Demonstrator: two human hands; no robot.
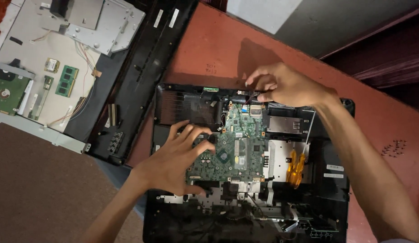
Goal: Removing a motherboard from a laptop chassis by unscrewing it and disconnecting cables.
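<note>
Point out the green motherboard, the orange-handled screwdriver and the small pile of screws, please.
green motherboard (236, 150): head view, on the middle of the board.
orange-handled screwdriver (296, 168): head view, on its orange handle.
pile of screws (394, 148): head view, on the middle of the pile.

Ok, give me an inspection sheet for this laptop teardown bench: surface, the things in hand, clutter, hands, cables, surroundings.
Surface: reddish table, brown mat at lower left.
Job's things: opened black laptop base with its green motherboard exposed.
Clutter: screwdriver with orange handle lying on the base; removed black panel; grey metal plate; hard drive; memory module; small pile of screws.
Hands: left hand rests on the motherboard's left edge; right hand pinches at a connector near the board's top edge.
Cables: thin wires across the pale sheet at upper left.
Surroundings: dark floor beyond the table, pale patch at top.
</note>
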